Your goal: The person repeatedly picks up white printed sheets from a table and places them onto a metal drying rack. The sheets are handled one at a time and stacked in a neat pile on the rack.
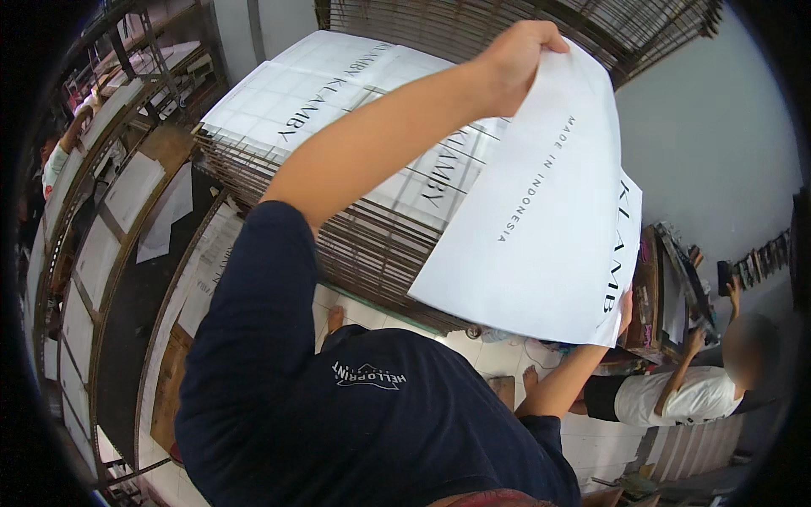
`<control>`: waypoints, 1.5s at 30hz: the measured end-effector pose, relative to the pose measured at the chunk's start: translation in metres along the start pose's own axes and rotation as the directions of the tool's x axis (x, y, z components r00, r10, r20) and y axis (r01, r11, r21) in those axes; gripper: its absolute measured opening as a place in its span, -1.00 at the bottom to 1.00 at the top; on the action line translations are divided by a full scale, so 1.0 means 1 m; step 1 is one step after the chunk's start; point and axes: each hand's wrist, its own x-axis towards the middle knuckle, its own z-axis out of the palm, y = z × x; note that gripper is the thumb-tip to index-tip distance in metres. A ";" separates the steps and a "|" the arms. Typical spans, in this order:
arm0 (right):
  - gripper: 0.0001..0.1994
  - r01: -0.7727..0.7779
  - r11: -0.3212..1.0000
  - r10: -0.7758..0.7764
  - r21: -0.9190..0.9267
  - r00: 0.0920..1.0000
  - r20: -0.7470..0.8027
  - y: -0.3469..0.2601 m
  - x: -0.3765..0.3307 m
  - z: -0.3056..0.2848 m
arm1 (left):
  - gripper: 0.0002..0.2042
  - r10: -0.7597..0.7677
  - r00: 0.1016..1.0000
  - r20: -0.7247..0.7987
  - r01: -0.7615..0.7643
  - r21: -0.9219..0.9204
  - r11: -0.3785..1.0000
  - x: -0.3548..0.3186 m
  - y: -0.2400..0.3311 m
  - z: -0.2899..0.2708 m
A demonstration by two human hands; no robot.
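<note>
My left hand (525, 66) is closed on the far edge of a large white printed sheet (541, 228), thumb and fingers pinching it. The sheet hangs slanted before me, with a line of small dark lettering. At its near right corner my right hand (626, 311) grips the edge, its fingers mostly hidden behind. Another white sheet (626, 241) with larger black lettering shows behind the first one on the right. Below my left forearm, similar printed sheets (317, 89) lie flat on a wire drying rack (372, 245) with many stacked layers.
Raised rack layers (507, 21) stand at the far side. A long dark table (148, 279) with white sheets (127, 190) runs along the left. To the right, a person in a white shirt (676, 395) reaches toward a wooden workstation (649, 296). Another person's arm (74, 135) shows far left.
</note>
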 end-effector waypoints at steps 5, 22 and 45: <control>-0.56 0.024 0.920 -0.003 -0.391 0.999 0.053 0.050 0.017 0.065 | -0.80 0.007 1.000 0.004 -0.007 0.196 0.981 -0.024 0.056 -0.136; -0.80 -0.277 0.508 0.088 -0.816 0.958 -0.272 0.204 0.107 0.150 | -0.83 -0.373 0.904 -0.208 0.375 0.806 0.459 0.052 0.034 -0.469; -0.65 -0.327 0.463 0.004 -0.824 0.930 -0.367 0.237 0.125 0.170 | -0.47 -0.282 0.898 0.338 -0.165 0.852 0.496 -0.130 0.145 -0.396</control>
